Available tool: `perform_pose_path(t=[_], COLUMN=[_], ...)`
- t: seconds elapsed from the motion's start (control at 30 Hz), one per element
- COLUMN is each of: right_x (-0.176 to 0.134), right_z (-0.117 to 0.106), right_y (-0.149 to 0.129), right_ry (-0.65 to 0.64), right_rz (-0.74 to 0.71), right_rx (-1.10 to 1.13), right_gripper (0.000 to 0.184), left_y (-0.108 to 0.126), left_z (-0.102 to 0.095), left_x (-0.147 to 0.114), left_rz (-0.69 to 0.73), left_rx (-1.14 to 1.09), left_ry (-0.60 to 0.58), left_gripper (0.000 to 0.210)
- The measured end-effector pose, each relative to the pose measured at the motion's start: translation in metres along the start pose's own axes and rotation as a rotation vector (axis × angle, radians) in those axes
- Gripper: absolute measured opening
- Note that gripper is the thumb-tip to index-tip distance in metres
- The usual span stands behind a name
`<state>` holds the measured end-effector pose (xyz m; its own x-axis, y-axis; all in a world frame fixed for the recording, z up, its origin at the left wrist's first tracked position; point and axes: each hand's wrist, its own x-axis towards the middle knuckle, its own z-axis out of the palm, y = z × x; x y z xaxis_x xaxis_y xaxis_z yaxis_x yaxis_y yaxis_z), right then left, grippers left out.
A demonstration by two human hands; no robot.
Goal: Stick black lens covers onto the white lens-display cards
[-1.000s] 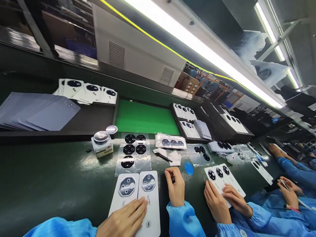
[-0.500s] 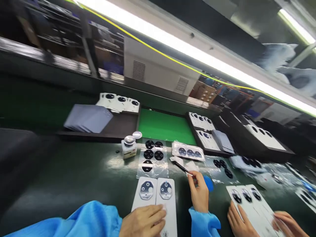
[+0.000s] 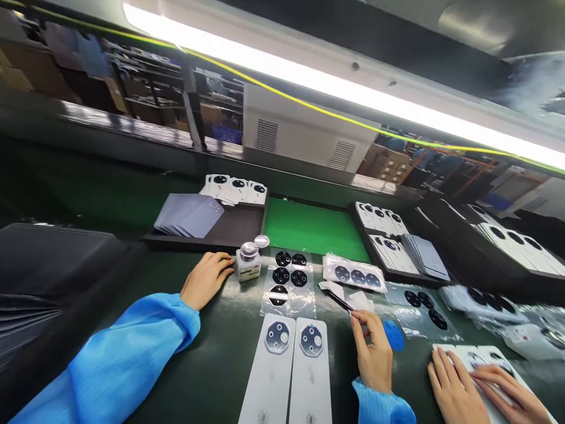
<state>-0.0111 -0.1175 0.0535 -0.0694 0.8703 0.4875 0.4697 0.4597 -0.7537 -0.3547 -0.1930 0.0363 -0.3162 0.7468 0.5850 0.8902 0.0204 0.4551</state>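
My left hand (image 3: pixel 206 279) reaches forward over the dark green bench, fingers loosely spread and empty, fingertips next to a small white bottle with a metal cap (image 3: pixel 248 265). My right hand (image 3: pixel 373 348) rests on the bench with its fingers curled, beside a white wipe (image 3: pixel 362 301) and dark tweezers (image 3: pixel 339 298). Two white phone back covers (image 3: pixel 271 377) lie side by side in front of me, camera rings up. Beyond them is a clear sheet of black lens rings (image 3: pixel 289 282).
A black tray (image 3: pixel 229 235) holds stacks of lilac and white covers. Behind are a green mat (image 3: pixel 309 227) and a second tray of covers (image 3: pixel 397 244). A blue disc (image 3: pixel 394 335) and bagged lens parts (image 3: pixel 355 275) lie right. A co-worker's hands (image 3: pixel 477 386) press covers at the right.
My left hand has left the white covers and reached forward-left to the small bottle. The view has swung left. My right hand stays curled by the wipe.
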Motion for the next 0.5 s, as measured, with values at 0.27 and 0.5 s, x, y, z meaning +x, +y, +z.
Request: perform_pose_path(t=[0.27, 0.5], right_x=[-0.010, -0.112], right_z=[-0.017, 0.014], right_y=[-0.014, -0.053], right_ry=[0.030, -0.115], right_rz=[0.059, -0.106], right_rx=[-0.043, 0.289], right_gripper=[0.028, 0.019], left_y=[0.024, 0.124], left_z=[-0.025, -0.022], left_x=[-0.023, -0.082], left_rz=[-0.089, -0.611], left_rx=[-0.040, -1.107], left_ry=[-0.137, -0.969], left_gripper=[0.034, 0.034])
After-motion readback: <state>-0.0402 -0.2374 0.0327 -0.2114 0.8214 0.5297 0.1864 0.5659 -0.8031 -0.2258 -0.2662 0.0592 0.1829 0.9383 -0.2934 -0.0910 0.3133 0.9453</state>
